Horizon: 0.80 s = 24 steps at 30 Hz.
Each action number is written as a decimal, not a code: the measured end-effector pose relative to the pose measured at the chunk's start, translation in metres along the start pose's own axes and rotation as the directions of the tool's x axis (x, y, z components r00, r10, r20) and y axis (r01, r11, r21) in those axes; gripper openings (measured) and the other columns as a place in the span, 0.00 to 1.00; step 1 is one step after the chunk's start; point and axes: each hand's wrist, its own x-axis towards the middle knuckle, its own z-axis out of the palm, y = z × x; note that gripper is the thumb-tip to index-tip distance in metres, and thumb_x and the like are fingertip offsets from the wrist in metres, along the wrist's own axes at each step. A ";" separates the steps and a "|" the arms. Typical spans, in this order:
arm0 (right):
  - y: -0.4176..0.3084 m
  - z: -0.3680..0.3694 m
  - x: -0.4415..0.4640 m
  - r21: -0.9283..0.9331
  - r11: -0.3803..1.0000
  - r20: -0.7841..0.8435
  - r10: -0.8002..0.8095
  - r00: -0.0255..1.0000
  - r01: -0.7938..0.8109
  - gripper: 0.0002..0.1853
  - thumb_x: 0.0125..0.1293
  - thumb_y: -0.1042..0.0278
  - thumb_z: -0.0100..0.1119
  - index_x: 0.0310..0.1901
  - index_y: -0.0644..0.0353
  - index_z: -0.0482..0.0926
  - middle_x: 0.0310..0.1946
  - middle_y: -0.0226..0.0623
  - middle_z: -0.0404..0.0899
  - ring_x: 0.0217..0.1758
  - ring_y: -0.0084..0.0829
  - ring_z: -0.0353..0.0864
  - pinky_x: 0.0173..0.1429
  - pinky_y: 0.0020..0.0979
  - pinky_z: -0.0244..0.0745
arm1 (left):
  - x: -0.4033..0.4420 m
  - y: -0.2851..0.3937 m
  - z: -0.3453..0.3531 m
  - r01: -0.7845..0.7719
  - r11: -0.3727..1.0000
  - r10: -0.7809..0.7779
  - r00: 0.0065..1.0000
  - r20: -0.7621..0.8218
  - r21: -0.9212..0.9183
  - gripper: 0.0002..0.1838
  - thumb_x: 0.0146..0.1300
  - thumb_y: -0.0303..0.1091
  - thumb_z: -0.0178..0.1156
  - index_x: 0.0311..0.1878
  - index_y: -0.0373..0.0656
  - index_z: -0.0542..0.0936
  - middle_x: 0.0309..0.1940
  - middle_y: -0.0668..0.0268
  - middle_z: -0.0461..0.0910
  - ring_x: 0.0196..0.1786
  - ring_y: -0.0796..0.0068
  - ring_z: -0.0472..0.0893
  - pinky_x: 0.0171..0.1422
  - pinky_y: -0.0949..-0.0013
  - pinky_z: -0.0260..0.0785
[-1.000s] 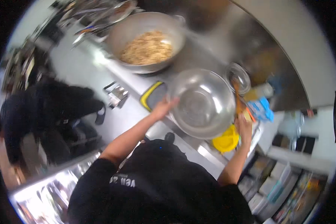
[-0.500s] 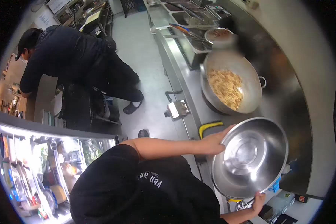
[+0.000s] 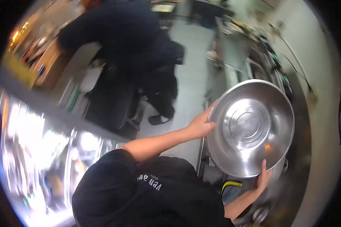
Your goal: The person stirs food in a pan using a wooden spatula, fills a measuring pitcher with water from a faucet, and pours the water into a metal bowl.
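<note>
A large, wide stainless-steel mixing bowl (image 3: 250, 94) is held up in front of me, its opening turned toward me. Its shiny inside shows light reflections and no food. My left hand (image 3: 201, 125) grips the rim on the left side, thumb over the edge and fingers mostly hidden behind. Lower down, my right hand (image 3: 263, 178) holds the near rim, one digit resting on the inside and the others underneath, partly hidden.
A co-worker in dark clothes (image 3: 125, 38) leans over a counter at the upper left. The lit display fridge (image 3: 45, 151) stands on my left. A pale floor aisle (image 3: 191, 75) runs ahead. A yellow curved strip (image 3: 232, 184) shows below the bowl.
My view has turned, and the bowl sits higher in it, still in both hands. The pan of shredded food on the right-hand counter is no longer visible. The co-worker appears farther right.
</note>
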 end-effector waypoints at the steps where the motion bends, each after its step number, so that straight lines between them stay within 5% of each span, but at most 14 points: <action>1: 0.000 0.012 0.012 0.011 0.999 0.098 -0.043 0.994 0.043 0.34 0.61 0.59 0.61 0.62 0.69 0.61 0.59 0.42 0.67 0.58 0.36 0.68 0.62 0.34 0.60 | -0.015 -0.006 -0.012 -0.048 0.993 0.058 0.994 -0.095 0.109 0.46 0.47 0.32 0.51 0.72 0.50 0.46 0.65 0.49 0.61 0.66 0.55 0.64 0.68 0.65 0.56; 4: -0.004 0.048 0.048 0.113 0.993 0.418 -0.017 0.908 -0.033 0.33 0.60 0.61 0.62 0.62 0.70 0.62 0.58 0.42 0.68 0.58 0.35 0.69 0.62 0.34 0.61 | -0.071 -0.016 -0.013 -0.076 0.946 0.182 0.929 -0.322 0.316 0.45 0.50 0.34 0.52 0.72 0.44 0.44 0.62 0.47 0.64 0.63 0.55 0.67 0.67 0.61 0.58; 6: -0.022 0.082 0.048 0.015 1.000 0.480 0.003 0.877 -0.011 0.31 0.60 0.62 0.62 0.61 0.70 0.64 0.57 0.43 0.69 0.56 0.34 0.69 0.61 0.33 0.62 | -0.130 -0.008 -0.003 0.108 0.960 0.013 0.904 -0.426 0.258 0.49 0.51 0.38 0.54 0.72 0.45 0.36 0.66 0.43 0.56 0.67 0.51 0.62 0.70 0.61 0.53; 8: -0.001 0.129 0.063 0.144 0.989 0.712 -0.136 0.689 0.047 0.30 0.63 0.61 0.59 0.62 0.67 0.61 0.54 0.46 0.70 0.53 0.36 0.72 0.58 0.37 0.66 | -0.189 -0.038 0.009 0.052 0.959 0.125 0.803 -0.583 0.279 0.51 0.53 0.38 0.53 0.71 0.43 0.30 0.71 0.44 0.43 0.71 0.50 0.54 0.73 0.62 0.47; 11: -0.021 0.181 0.051 0.137 0.990 0.913 -0.138 0.385 0.032 0.29 0.64 0.64 0.57 0.63 0.66 0.62 0.54 0.45 0.70 0.55 0.36 0.70 0.61 0.36 0.63 | -0.269 -0.032 0.046 0.161 0.959 0.104 0.563 -0.820 0.232 0.50 0.52 0.35 0.52 0.71 0.42 0.30 0.70 0.44 0.46 0.69 0.49 0.56 0.72 0.62 0.49; 13: -0.027 0.225 0.060 0.137 0.973 0.975 -0.166 0.150 0.186 0.28 0.64 0.62 0.56 0.61 0.68 0.64 0.54 0.41 0.71 0.53 0.31 0.70 0.59 0.31 0.62 | -0.312 0.009 0.083 0.262 0.965 -0.124 0.498 -0.858 0.013 0.49 0.51 0.34 0.51 0.71 0.42 0.32 0.68 0.43 0.49 0.67 0.48 0.59 0.70 0.62 0.53; 14: -0.041 0.231 0.040 0.164 0.965 0.980 -0.183 0.079 0.203 0.28 0.64 0.62 0.56 0.61 0.68 0.64 0.54 0.41 0.71 0.53 0.31 0.70 0.59 0.31 0.62 | -0.335 0.017 0.098 0.257 0.966 -0.113 0.434 -0.894 0.003 0.49 0.51 0.34 0.51 0.71 0.42 0.32 0.68 0.43 0.49 0.67 0.48 0.59 0.70 0.62 0.53; 17: -0.085 0.208 -0.044 0.022 0.860 0.954 -0.170 0.247 0.509 0.28 0.59 0.45 0.60 0.54 0.59 0.76 0.51 0.40 0.72 0.47 0.26 0.68 0.53 0.35 0.67 | -0.398 0.024 0.138 0.246 0.965 0.019 0.269 -0.963 0.087 0.49 0.50 0.34 0.50 0.72 0.42 0.33 0.67 0.43 0.53 0.66 0.49 0.61 0.68 0.62 0.55; 22: -0.143 0.125 -0.180 0.141 0.839 0.976 -0.208 0.071 0.526 0.30 0.64 0.51 0.56 0.58 0.68 0.69 0.53 0.43 0.71 0.51 0.36 0.70 0.55 0.39 0.65 | -0.501 0.030 0.215 0.185 0.961 0.186 0.119 -0.975 0.206 0.47 0.53 0.34 0.50 0.72 0.42 0.34 0.68 0.45 0.53 0.67 0.51 0.61 0.68 0.63 0.54; 24: -0.139 0.095 -0.232 0.321 0.890 0.947 -0.297 -0.122 0.323 0.33 0.63 0.52 0.57 0.63 0.66 0.63 0.58 0.45 0.68 0.55 0.37 0.69 0.59 0.37 0.63 | -0.543 0.028 0.239 0.188 0.949 0.242 0.072 -0.967 0.252 0.46 0.55 0.34 0.50 0.72 0.43 0.35 0.68 0.47 0.52 0.67 0.52 0.61 0.69 0.65 0.54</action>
